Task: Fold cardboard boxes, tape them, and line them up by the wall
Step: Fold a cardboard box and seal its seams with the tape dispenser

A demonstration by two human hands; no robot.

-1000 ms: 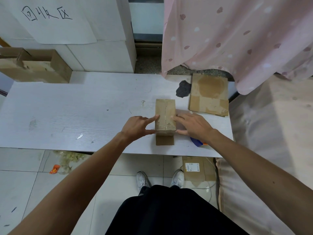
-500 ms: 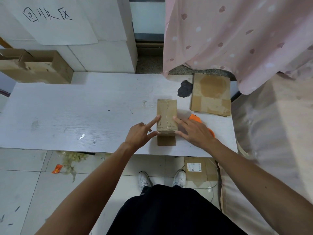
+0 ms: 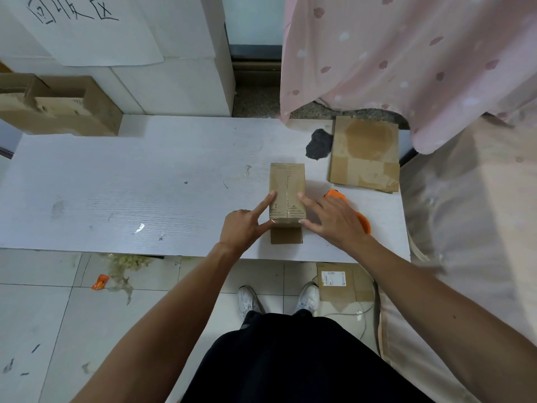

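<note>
Far left, up against the wall, there's a pile of open cardboard boxes (image 3: 58, 106), with a paper sign (image 3: 87, 27) with handwriting stuck above them. The white table (image 3: 116, 184) runs across most of the shot, and there's an orange wrapper (image 3: 99, 282) on the tiled floor under its front edge.

The left hand (image 3: 241, 228) isn't really grabbing anything. Its index finger lies straight on top of the small cardboard box (image 3: 287, 193), the thumb is against the box's near end, and the other fingers are tucked in. The box sits on the table right of the middle, near the front edge and well away from the wall. The top flaps are closed along a centre seam, and one flap (image 3: 286, 235) sticks out flat toward the person.

The right hand (image 3: 334, 216) is spread flat, with fingertips touching the top right edge of the box and the thumb at the near corner, so it's pressing, not clutching. An orange tape dispenser (image 3: 363, 221) peeks out from under that hand.

Further right and back there's a dark patch (image 3: 319, 144) on the table, with a flattened cardboard sheet (image 3: 366, 155) just beside it. A pink curtain (image 3: 406, 53) hangs over the far right corner.
</note>
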